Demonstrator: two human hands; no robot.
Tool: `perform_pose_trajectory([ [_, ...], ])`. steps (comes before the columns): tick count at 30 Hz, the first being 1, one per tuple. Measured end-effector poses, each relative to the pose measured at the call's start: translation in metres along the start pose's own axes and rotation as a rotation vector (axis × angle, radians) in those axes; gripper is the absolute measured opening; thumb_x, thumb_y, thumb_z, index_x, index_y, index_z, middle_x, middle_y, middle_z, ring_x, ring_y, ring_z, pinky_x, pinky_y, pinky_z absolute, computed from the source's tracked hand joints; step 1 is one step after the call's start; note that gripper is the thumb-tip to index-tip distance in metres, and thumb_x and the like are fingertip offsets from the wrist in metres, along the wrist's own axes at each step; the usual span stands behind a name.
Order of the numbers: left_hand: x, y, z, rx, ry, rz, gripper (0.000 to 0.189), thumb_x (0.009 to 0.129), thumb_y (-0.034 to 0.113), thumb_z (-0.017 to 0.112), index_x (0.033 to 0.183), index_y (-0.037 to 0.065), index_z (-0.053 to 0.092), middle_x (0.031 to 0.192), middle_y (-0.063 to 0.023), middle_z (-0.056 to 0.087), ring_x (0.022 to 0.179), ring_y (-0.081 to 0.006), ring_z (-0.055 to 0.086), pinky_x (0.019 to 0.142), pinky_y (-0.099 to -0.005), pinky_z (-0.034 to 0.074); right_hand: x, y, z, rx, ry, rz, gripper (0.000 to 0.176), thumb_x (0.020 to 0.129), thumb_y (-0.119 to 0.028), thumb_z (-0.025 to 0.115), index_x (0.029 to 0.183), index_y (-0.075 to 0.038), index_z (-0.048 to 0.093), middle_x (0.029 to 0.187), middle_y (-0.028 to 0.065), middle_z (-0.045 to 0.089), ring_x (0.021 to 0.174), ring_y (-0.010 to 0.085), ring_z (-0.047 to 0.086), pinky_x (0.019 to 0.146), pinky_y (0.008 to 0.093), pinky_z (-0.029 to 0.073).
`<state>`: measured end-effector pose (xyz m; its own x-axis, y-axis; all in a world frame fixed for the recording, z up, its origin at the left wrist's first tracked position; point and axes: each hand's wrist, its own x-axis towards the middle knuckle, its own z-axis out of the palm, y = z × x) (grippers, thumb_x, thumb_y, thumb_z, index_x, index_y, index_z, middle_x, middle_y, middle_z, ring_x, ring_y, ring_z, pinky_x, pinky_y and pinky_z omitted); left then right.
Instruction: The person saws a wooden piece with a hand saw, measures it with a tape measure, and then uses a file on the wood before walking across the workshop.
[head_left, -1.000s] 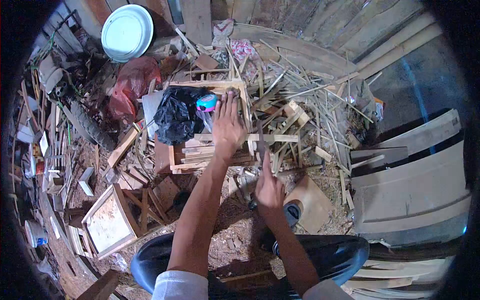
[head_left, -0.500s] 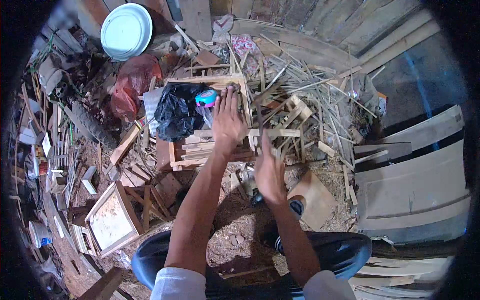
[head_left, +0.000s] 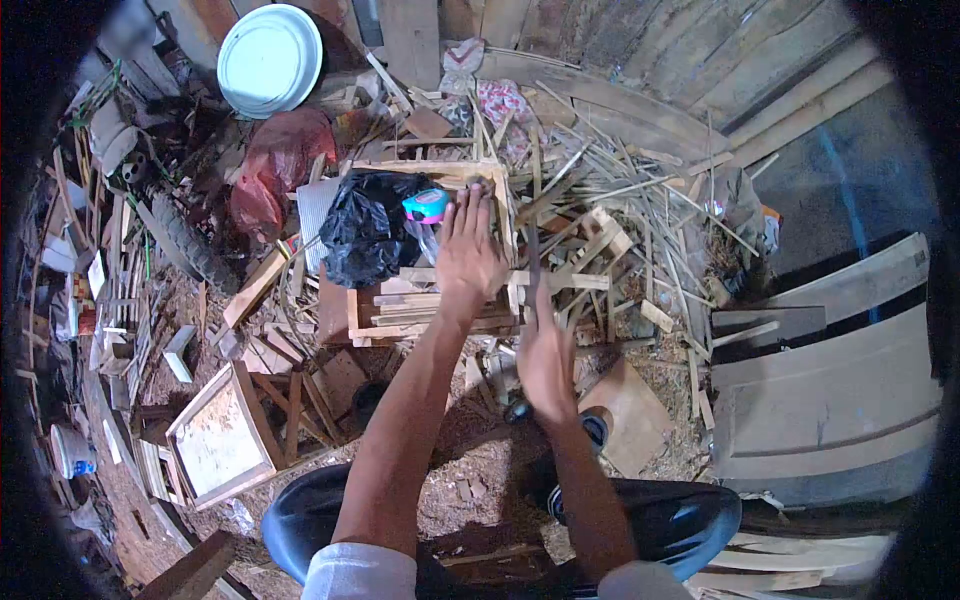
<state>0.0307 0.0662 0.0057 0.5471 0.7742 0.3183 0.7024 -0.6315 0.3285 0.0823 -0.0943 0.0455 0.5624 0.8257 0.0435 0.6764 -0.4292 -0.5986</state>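
My left hand [head_left: 468, 250] lies flat with its fingers stretched out, pressing down over the right part of a wooden box frame [head_left: 352, 315]. Under its palm runs a pale wooden strip [head_left: 575, 281] that sticks out to the right. My right hand [head_left: 547, 365], somewhat blurred, is closed around the near end of a handsaw [head_left: 533, 255]. The saw's narrow dark blade points away from me and crosses the strip just right of the box; its teeth are not distinguishable. A blue and pink tape measure [head_left: 426, 206] rests beside my left fingers, against a black plastic bag [head_left: 365, 235].
Thin wood offcuts [head_left: 630, 190] are heaped behind and to the right. A white basin [head_left: 270, 62] leans at the back, near a red plastic bag [head_left: 285, 165]. At left lies a wood-framed panel [head_left: 222, 440]. Wide boards [head_left: 825, 370] lie at right.
My right hand and the saw have shifted slightly toward me relative to the box. My left hand stays on the strip. The whole view has shifted a little.
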Motion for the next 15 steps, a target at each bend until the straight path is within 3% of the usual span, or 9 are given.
perform_pose_trajectory([
  [2,0.0,0.004,-0.003,-0.056,0.024,-0.018,0.066,0.081,0.017,0.046,0.144,-0.001,0.031,0.155,-0.0125,0.026,0.145,-0.0268,0.02,0.119,-0.0414,0.012,0.032,0.0,0.007,-0.02,0.037,-0.027,0.065,0.091,-0.004,0.051,0.15,-0.014,0.025,0.073,0.0298,0.061,0.058,0.0415,0.06,0.052,0.0489,0.046],
  [3,0.0,0.004,-0.001,-0.056,0.02,-0.01,0.066,0.081,0.017,0.046,0.144,-0.001,0.031,0.155,-0.0125,0.026,0.145,-0.0268,0.02,0.119,-0.0414,0.012,0.02,0.0,0.007,-0.018,0.042,-0.02,0.065,0.091,-0.004,0.051,0.15,-0.014,0.025,0.073,0.0298,0.061,0.058,0.0415,0.06,0.052,0.0489,0.046],
  [5,0.002,0.001,0.004,-0.069,0.011,-0.047,0.067,0.08,0.016,0.046,0.144,0.0,0.031,0.155,-0.0123,0.025,0.145,-0.0268,0.02,0.119,-0.0412,0.012,-0.023,-0.002,0.0,-0.142,-0.001,-0.013,0.08,0.08,0.001,0.058,0.15,-0.011,0.023,0.06,0.0235,0.058,0.054,0.0372,0.06,0.051,0.0484,0.046],
  [6,0.004,-0.001,0.004,-0.017,-0.014,-0.037,0.068,0.083,0.021,0.046,0.145,-0.002,0.031,0.155,-0.0136,0.025,0.145,-0.0247,0.018,0.12,-0.0383,0.009,-0.042,-0.005,-0.011,-0.107,-0.105,0.075,0.079,0.08,0.002,0.058,0.15,-0.006,0.022,0.058,0.0225,0.058,0.053,0.0368,0.06,0.049,0.0483,0.045],
  [9,0.002,-0.001,0.008,0.008,-0.013,-0.035,0.067,0.083,0.021,0.045,0.145,-0.002,0.031,0.156,-0.0131,0.023,0.146,-0.0239,0.017,0.12,-0.0385,0.009,-0.005,-0.006,-0.005,0.03,0.002,-0.019,0.079,0.081,0.002,0.057,0.15,-0.007,0.02,0.056,0.0213,0.057,0.052,0.0365,0.06,0.047,0.0477,0.044],
  [10,0.002,-0.001,0.007,-0.01,-0.016,-0.039,0.066,0.083,0.021,0.045,0.144,-0.002,0.032,0.156,-0.0134,0.022,0.146,-0.0246,0.015,0.12,-0.0388,0.009,0.022,0.0,0.006,-0.058,-0.006,-0.021,0.079,0.082,0.002,0.057,0.151,-0.007,0.019,0.055,0.0203,0.057,0.052,0.0358,0.061,0.047,0.0463,0.044],
  [13,0.001,0.002,0.001,-0.032,0.009,-0.045,0.069,0.08,0.019,0.047,0.144,-0.001,0.03,0.155,-0.0122,0.026,0.145,-0.0242,0.02,0.12,-0.0391,0.011,0.009,-0.009,-0.003,-0.051,-0.039,-0.027,0.067,0.088,0.002,0.052,0.149,-0.011,0.028,0.066,0.0253,0.061,0.054,0.0399,0.06,0.052,0.0489,0.047],
  [15,0.004,-0.005,0.004,-0.006,0.027,-0.018,0.068,0.081,0.02,0.047,0.144,-0.002,0.031,0.154,-0.0135,0.026,0.144,-0.0247,0.021,0.12,-0.0394,0.012,-0.023,0.002,0.004,0.076,0.05,-0.058,0.065,0.089,-0.001,0.053,0.148,-0.013,0.029,0.072,0.029,0.062,0.057,0.0427,0.061,0.052,0.0483,0.048],
])
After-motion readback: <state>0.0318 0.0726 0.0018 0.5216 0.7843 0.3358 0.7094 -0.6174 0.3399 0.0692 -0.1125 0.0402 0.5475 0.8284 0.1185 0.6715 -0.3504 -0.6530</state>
